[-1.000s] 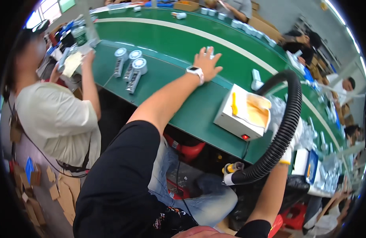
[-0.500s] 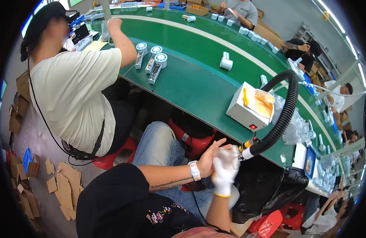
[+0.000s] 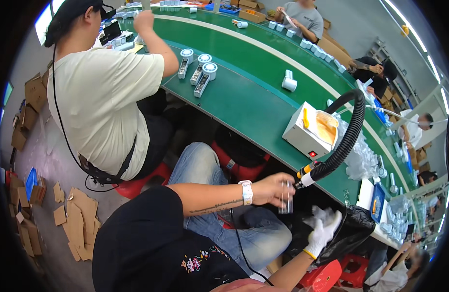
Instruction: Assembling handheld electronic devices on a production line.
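Note:
My bare left hand (image 3: 273, 190), with a white watch on its wrist, is closed around a clear plastic cylinder (image 3: 285, 200) that is slightly blurred. The hand is right beside the nozzle (image 3: 307, 171) at the end of a black ribbed hose (image 3: 355, 129). Below and to the right, my right hand (image 3: 322, 231) wears a white glove. It is apart from the left hand, over the black plastic bag (image 3: 348, 228). Motion smears its fingers, so I cannot make out whether anything is in them.
A white box (image 3: 307, 131) with a lit red switch stands on the green bench (image 3: 234, 107). Several white-and-grey devices (image 3: 205, 78) stand to the left, near a seated co-worker (image 3: 98, 97). A white fitting (image 3: 289, 82) lies on the green conveyor. A blue tray (image 3: 377, 202) is at right.
My hands have come apart. The left now shows the clear cylinder beneath the nozzle, and the gloved right has moved right and down over the black bag. The view has shifted slightly.

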{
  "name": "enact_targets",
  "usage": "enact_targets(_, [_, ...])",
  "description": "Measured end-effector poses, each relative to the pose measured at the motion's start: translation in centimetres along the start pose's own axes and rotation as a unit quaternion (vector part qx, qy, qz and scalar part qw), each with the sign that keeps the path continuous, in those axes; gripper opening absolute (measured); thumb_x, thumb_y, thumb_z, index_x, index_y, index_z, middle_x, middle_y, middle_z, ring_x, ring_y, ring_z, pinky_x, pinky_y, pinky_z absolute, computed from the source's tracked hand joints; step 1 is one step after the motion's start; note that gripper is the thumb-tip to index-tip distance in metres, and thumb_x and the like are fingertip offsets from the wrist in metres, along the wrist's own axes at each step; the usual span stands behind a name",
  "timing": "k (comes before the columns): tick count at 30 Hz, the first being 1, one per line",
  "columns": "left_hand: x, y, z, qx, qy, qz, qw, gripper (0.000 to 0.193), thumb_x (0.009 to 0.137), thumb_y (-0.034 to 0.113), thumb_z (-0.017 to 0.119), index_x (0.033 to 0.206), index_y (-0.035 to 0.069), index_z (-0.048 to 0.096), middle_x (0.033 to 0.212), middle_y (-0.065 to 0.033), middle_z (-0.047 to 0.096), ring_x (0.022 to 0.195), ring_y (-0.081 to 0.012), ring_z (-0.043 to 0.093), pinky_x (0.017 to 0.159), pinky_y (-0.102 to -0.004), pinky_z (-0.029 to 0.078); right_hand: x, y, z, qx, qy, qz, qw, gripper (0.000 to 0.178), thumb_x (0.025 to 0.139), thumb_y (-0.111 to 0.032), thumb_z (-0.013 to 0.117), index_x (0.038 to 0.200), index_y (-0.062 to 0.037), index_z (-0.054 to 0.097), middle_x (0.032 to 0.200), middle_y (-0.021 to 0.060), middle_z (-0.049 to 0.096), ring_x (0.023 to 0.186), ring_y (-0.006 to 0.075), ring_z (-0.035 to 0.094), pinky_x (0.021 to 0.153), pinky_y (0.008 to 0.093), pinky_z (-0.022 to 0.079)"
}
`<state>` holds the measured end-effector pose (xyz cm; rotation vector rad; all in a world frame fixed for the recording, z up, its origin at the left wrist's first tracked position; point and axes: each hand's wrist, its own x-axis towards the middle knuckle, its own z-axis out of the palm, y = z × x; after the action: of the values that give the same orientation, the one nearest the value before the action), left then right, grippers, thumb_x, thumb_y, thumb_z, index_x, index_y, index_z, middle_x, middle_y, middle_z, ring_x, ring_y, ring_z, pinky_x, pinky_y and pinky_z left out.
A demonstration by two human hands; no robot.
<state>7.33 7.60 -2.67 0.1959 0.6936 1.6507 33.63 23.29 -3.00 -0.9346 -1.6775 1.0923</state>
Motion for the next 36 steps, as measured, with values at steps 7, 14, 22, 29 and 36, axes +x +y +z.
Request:
enact_targets(7, [2.2, 2.0, -3.3, -0.124, -0.141, 0.018, 0.982, 0.028, 0.098, 0.008, 0.061, 0.126, 0.007, 0.058, 0.119, -0.0108, 0.067, 0.117, -0.0269, 0.068, 0.102, -0.0563, 0.056, -7.5, 8.0, 4.2, 0.011, -0.035, 0.100, 0.994, 0.050, 0.094, -0.017, 0.076, 0.138, -0.0011, 0.058, 0.127, 0.0100, 0.064, 0.113, 0.0205, 0.062, 0.102, 0.0371, 0.051])
enact_targets(14, [-1.4, 0.5, -3.9, 0.302, -0.066, 0.338, 0.889, 0.026, 0.092, 0.005, 0.061, 0.118, 0.007, 0.062, 0.127, -0.0132, 0.064, 0.122, -0.0308, 0.064, 0.110, -0.0571, 0.048, -8.7, -0.7, 16.8, 0.604, -0.204, 0.418, 0.647, 0.057, 0.101, -0.030, 0.071, 0.149, -0.0074, 0.050, 0.136, 0.0168, 0.062, 0.124, 0.0297, 0.062, 0.103, 0.0447, 0.054])
enact_targets(22, [-4.8, 10.7, -7.6, 0.678, 0.149, 0.584, 0.420, 0.032, 0.078, 0.014, 0.072, 0.109, 0.006, 0.070, 0.131, -0.0172, 0.065, 0.129, -0.0392, 0.058, 0.112, -0.0547, 0.039, -2.5, -2.0, 18.2, 0.457, -0.329, 0.204, 0.801, 0.058, 0.093, -0.011, 0.077, 0.143, -0.0128, 0.049, 0.122, 0.0136, 0.063, 0.104, 0.0320, 0.068, 0.093, 0.0537, 0.059])
enact_targets(29, [-4.3, 28.6, -17.7, 0.738, 0.609, 0.170, 0.236, 0.051, 0.088, 0.032, 0.076, 0.133, 0.011, 0.062, 0.123, -0.0118, 0.065, 0.115, -0.0318, 0.063, 0.099, -0.0542, 0.045, -4.4, -3.8, 18.6, 0.475, -0.368, 0.191, 0.776, 0.067, 0.088, 0.001, 0.075, 0.146, -0.0128, 0.043, 0.119, 0.0141, 0.063, 0.099, 0.0313, 0.070, 0.086, 0.0534, 0.063])
enact_targets(36, [-0.3, 23.7, -17.7, 0.575, 0.352, 0.430, 0.601, 0.047, 0.100, 0.025, 0.071, 0.140, 0.005, 0.055, 0.106, -0.0091, 0.070, 0.099, -0.0232, 0.071, 0.085, -0.0382, 0.056, -4.1, -2.5, 18.2, 0.422, -0.313, 0.287, 0.801, 0.057, 0.091, 0.000, 0.071, 0.143, -0.0076, 0.049, 0.120, 0.0162, 0.065, 0.103, 0.0332, 0.071, 0.091, 0.0530, 0.062])
